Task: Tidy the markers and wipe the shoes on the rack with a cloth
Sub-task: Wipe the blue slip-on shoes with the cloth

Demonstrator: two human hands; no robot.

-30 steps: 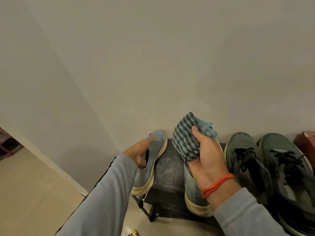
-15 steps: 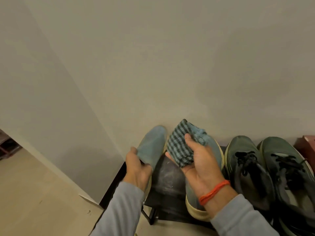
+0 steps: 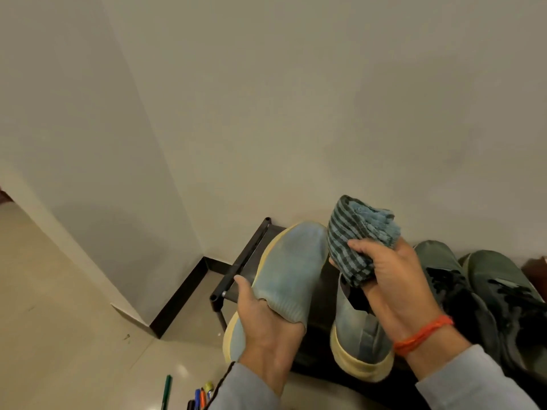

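My left hand grips a light blue slip-on shoe with a cream sole at its opening, toe pointing to the wall, lifted off the black shoe rack. My right hand holds a bunched blue-and-dark striped cloth just right of that shoe's toe. The matching blue shoe stands on the rack under my right hand. Several markers lie on the floor at the bottom edge, beside a green one.
A pair of dark green lace-up sneakers sits on the rack to the right, with a reddish object at the far right edge. The rack stands against a pale wall, near a corner with black skirting. Beige tiled floor lies to the left.
My left hand has taken hold of the left blue shoe at its opening and lifted it off the rack. The view has tipped down, so the markers on the floor show.
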